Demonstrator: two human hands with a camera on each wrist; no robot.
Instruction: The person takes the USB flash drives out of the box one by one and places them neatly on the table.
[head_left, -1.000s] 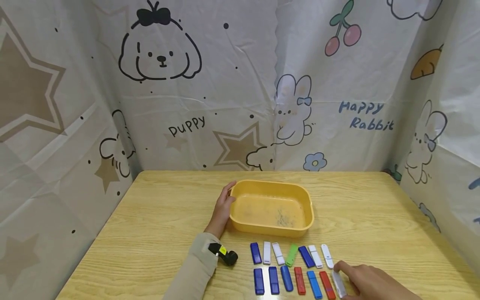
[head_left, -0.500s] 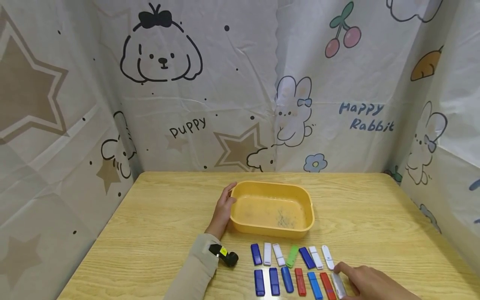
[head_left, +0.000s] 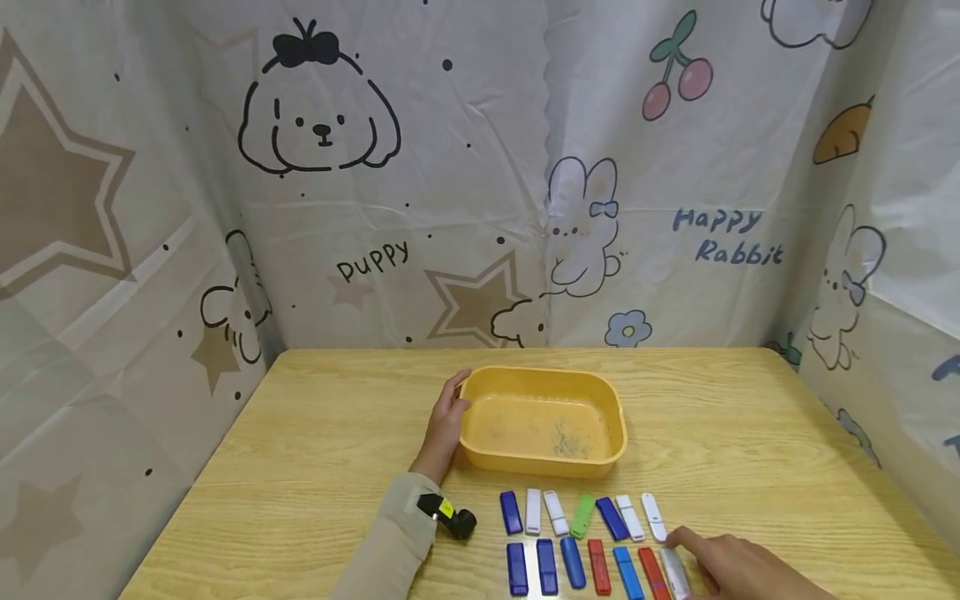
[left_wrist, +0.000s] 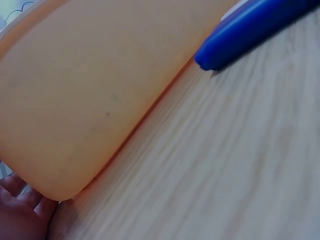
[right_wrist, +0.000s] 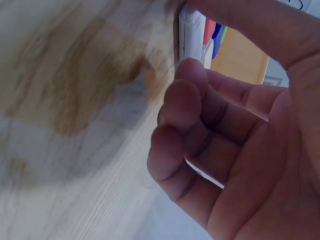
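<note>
A yellow plastic basin point(head_left: 540, 468) stands on the table, with my left hand point(head_left: 442, 425) gripping its left end, thumb at the rim. In the left wrist view the fingers point(left_wrist: 35, 200) curl against the basin's lower corner. Two rows of USB sticks lie in front of it: blue, white, red and one green USB stick point(head_left: 582, 515). My right hand point(head_left: 738, 567) pinches a silvery-white USB stick point(head_left: 675, 573) at the right end of the near row, a fingertip at its far end. The near end is partly hidden. In the right wrist view the other fingers point(right_wrist: 182, 102) are bent loosely.
The wooden table point(head_left: 330, 433) meets a printed cloth curtain point(head_left: 480, 208) at the back and sides. A black wrist camera point(head_left: 453, 518) sits on the left sleeve. Grey specks point(head_left: 570, 442) mark the basin floor. A white USB stick point(head_left: 654, 517) lies close beyond the right fingertip.
Both hands keep their places on the basin and the silvery-white USB stick. Only the head view shifts, with the scene sitting slightly lower in the frame.
</note>
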